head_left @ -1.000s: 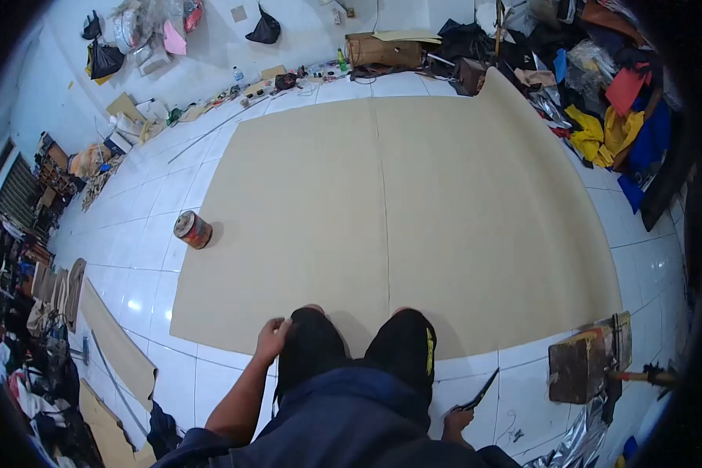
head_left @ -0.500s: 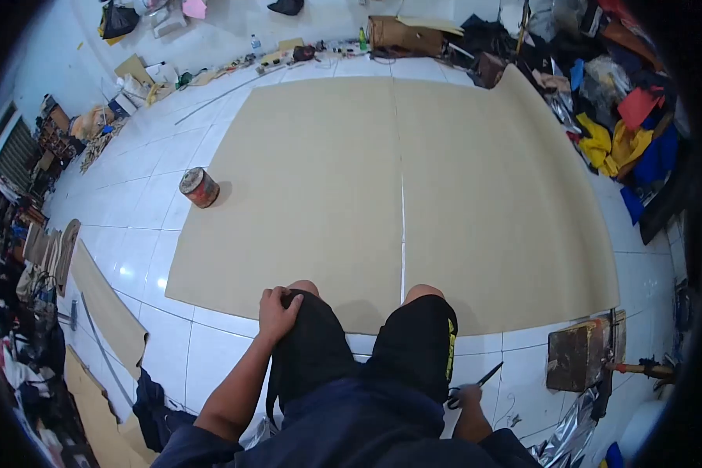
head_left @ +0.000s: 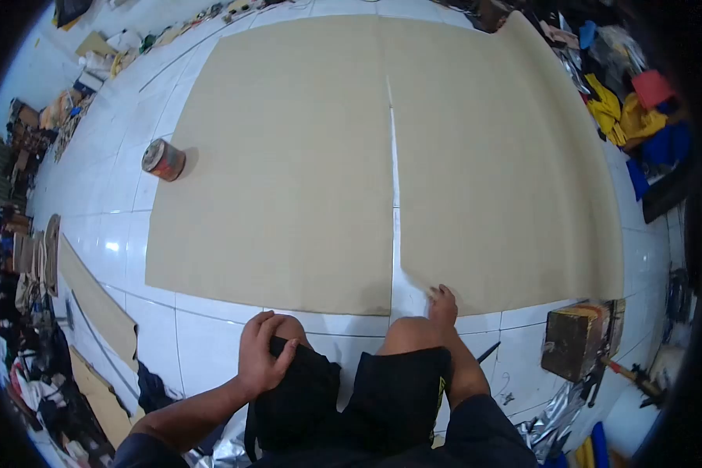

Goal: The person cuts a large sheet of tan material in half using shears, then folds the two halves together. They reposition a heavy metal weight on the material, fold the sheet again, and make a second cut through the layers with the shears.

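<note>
Two large tan sheets lie side by side on the tiled floor, parted by a narrow gap that widens toward me. At the near inner corner of the right sheet [head_left: 507, 195], my right hand [head_left: 443, 306] is closed on the edge, and that corner is bent up. The left sheet [head_left: 281, 171] lies flat. My left hand [head_left: 264, 355] rests on my left knee with its fingers apart, holding nothing. Beside my right forearm the dark blade of the scissors [head_left: 489, 352] shows on the floor; their handles are hidden.
A rusty can [head_left: 164, 160] stands on the left sheet's outer edge. A worn block [head_left: 573, 341] sits at the near right corner, with a hammer-like tool [head_left: 632, 378] beside it. Tan offcuts [head_left: 101, 296] lie at left. Coloured scraps [head_left: 620, 109] are heaped at right.
My right hand has let go of the scissors, leaving them on the floor, and has moved forward to the right sheet's corner. The gap has widened near me. My view has tipped downward.
</note>
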A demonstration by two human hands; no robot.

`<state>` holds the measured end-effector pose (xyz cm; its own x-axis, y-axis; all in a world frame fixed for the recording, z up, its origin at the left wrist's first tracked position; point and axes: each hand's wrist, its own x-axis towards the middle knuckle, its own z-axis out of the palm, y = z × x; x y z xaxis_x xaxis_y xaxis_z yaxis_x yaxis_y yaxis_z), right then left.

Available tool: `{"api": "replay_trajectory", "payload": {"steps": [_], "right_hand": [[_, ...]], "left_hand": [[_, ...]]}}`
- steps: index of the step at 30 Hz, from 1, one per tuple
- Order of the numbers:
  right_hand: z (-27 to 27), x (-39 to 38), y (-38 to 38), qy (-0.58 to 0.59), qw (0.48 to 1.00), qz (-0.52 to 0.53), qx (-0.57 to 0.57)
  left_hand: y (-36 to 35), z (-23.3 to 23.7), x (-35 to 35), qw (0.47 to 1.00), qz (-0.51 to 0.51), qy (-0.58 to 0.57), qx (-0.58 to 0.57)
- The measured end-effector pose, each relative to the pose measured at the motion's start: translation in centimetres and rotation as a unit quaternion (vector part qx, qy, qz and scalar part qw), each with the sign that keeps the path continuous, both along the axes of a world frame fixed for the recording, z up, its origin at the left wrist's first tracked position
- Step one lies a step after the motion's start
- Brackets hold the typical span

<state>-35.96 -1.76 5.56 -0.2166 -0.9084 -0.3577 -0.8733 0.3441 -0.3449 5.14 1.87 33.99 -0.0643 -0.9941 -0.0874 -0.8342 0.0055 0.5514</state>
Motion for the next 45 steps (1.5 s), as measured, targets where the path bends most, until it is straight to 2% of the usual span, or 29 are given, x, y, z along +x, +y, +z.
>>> {"api": "replay_trajectory", "payload": {"steps": [1, 3, 4, 6, 7, 8, 11, 14, 17, 18, 19, 21, 23, 24, 25, 26, 28, 29, 30, 31, 32, 33, 35, 36, 38, 39, 40, 43, 45], "right_hand": [[0.6, -1.2, -1.3, -0.129, 0.981, -0.118, 0.081], [-0.9, -5.6, -3.7, -0.032, 0.963, -0.266, -0.031], [0.5, -9.3, -5.4, -0.056, 0.944, -0.324, 0.029], [4.2, -14.4, -7.0, -0.133, 0.909, -0.391, -0.059], [9.8, -15.6, -8.7, -0.277, 0.797, -0.527, -0.098], [12.9, -17.4, -9.8, -0.331, 0.742, -0.561, -0.156], [25.1, -21.1, -13.8, -0.452, 0.592, -0.619, -0.250], [33.0, -25.3, -16.5, -0.456, 0.620, -0.559, -0.309], [43.8, -21.2, -18.8, -0.490, 0.571, -0.541, -0.375], [46.7, -19.5, -18.9, -0.489, 0.569, -0.542, -0.378], [49.2, -17.9, -18.7, -0.428, 0.592, -0.548, -0.407], [53.6, -14.8, -18.5, -0.317, 0.653, -0.538, -0.428], [55.0, -12.4, -16.8, -0.212, 0.721, -0.498, -0.431], [55.3, -11.7, -15.4, -0.155, 0.754, -0.465, -0.438], [56.4, -10.1, -13.6, -0.045, 0.819, -0.438, -0.366], [55.1, -10.4, -11.3, 0.066, 0.878, -0.247, -0.405], [57.9, -5.4, -11.0, -0.087, 0.923, -0.156, -0.339], [59.3, -3.6, -12.0, -0.205, 0.903, -0.095, -0.366], [59.0, -4.2, -12.2, -0.098, 0.914, 0.120, -0.374], [59.5, -3.7, -12.1, -0.168, 0.960, 0.106, -0.195], [63.2, -1.9, -14.8, -0.262, 0.950, 0.116, -0.123], [65.3, -1.0, -17.0, -0.308, 0.936, 0.138, -0.099], [59.2, -4.6, -18.0, -0.374, 0.910, 0.177, -0.039], [59.5, -5.2, -21.1, -0.439, 0.894, 0.084, -0.017], [61.4, -3.0, -28.5, -0.340, 0.931, -0.126, -0.051], [63.1, -0.8, -32.3, -0.287, 0.954, -0.090, -0.019], [64.4, 1.1, -34.7, -0.231, 0.972, -0.052, 0.011], [58.1, 1.7, -39.0, -0.203, 0.974, 0.051, 0.082], [58.7, 3.8, -39.3, -0.223, 0.974, -0.023, 0.009]], "left_hand": [[-0.1, 1.2, 0.0, 1.000, 0.010, 0.001, 0.008], [0.1, 3.8, -0.2, 0.998, -0.035, -0.039, 0.021], [0.6, 4.9, -0.2, 0.998, -0.032, -0.036, 0.036], [1.5, 7.0, -0.5, 0.997, -0.020, -0.043, 0.065], [2.1, 8.1, -0.6, 0.995, -0.018, -0.050, 0.084], [2.7, 9.0, -0.7, 0.992, -0.007, -0.040, 0.123], [4.4, 11.3, -1.4, 0.982, -0.010, -0.078, 0.170], [4.9, 13.5, -2.4, 0.977, -0.038, -0.107, 0.181], [2.3, 16.0, -4.7, 0.973, -0.065, -0.137, 0.175], [0.7, 17.0, -5.9, 0.979, -0.043, -0.076, 0.183], [-0.9, 17.9, -7.1, 0.981, -0.020, -0.015, 0.192], [-5.4, 18.4, -9.5, 0.988, -0.036, -0.004, 0.150], [-12.0, 19.8, -12.2, 0.970, -0.043, 0.089, 0.222], [-15.0, 20.2, -13.9, 0.974, -0.038, 0.121, 0.188], [-17.6, 20.8, -15.7, 0.976, -0.034, 0.152, 0.154], [-20.6, 22.6, -17.7, 0.953, -0.016, 0.237, 0.188], [-25.3, 27.1, -22.2, 0.903, 0.006, 0.355, 0.244], [-26.9, 29.3, -24.1, 0.880, 0.010, 0.389, 0.272], [-28.2, 31.7, -25.7, 0.880, 0.002, 0.381, 0.282], [-29.3, 34.2, -27.0, 0.880, -0.004, 0.375, 0.292], [-30.4, 36.5, -27.7, 0.891, -0.005, 0.331, 0.312], [-31.1, 36.9, -27.7, 0.892, 0.000, 0.333, 0.305], [-31.8, 35.9, -26.6, 0.919, -0.046, 0.196, 0.338], [-30.8, 34.9, -26.4, 0.938, -0.036, 0.213, 0.272], [-29.8, 31.7, -26.5, 0.946, -0.047, 0.251, 0.198], [-29.0, 30.9, -26.5, 0.947, -0.070, 0.285, 0.131], [-28.3, 31.7, -26.8, 0.948, -0.047, 0.286, 0.127], [-28.8, 35.7, -23.8, 0.933, -0.039, 0.317, 0.163], [-28.4, 38.7, -17.8, 0.879, -0.038, 0.401, 0.256]]}}
